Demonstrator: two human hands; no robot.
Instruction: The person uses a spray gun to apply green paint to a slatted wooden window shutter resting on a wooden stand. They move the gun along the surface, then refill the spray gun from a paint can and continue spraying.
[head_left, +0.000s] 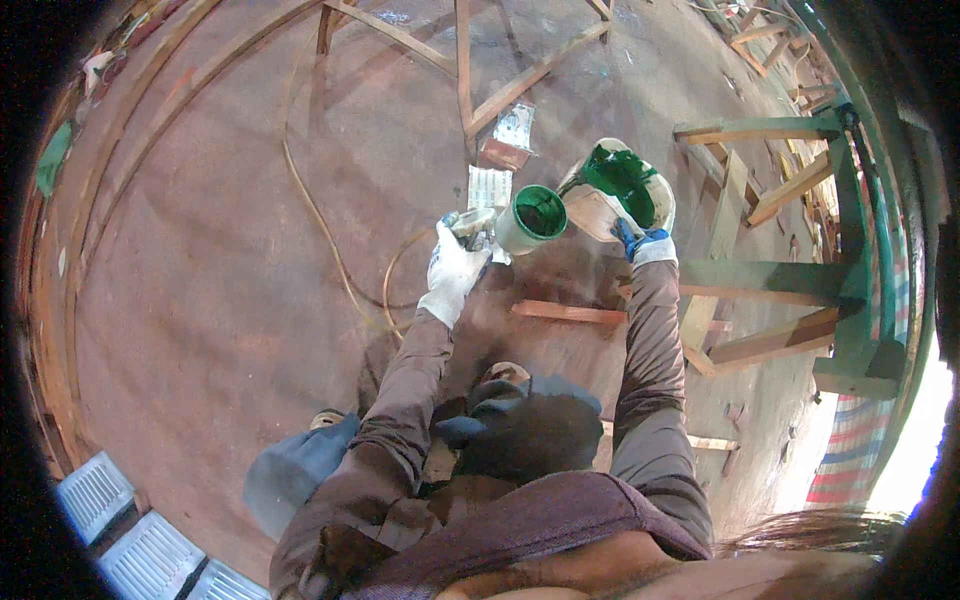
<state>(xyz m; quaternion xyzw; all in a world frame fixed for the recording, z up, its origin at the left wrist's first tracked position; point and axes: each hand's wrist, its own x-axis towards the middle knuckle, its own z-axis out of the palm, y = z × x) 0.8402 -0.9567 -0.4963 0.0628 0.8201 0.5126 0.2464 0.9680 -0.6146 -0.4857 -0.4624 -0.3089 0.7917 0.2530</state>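
My left hand (457,265), in a white glove, is closed around what looks like a paint spray gun (472,222). Its open cup (517,235) faces up, with dark green paint inside. To the right, my right hand (648,245), in a blue and white glove, grips the near edge of a pale, cut-open plastic container (592,212). Thick green paint (622,180) coats its inside. The container tilts toward the cup, a small gap apart, and I see no paint running between them. Most of the gun's body is hidden by my left fingers.
A thin yellowish hose (318,210) curves over the brown floor toward my left hand. Wooden frames stand ahead (540,78) and at right, the latter partly green (770,280). A reddish wood strip (568,312) lies before my feet. Grey slatted pieces (150,556) sit lower left.
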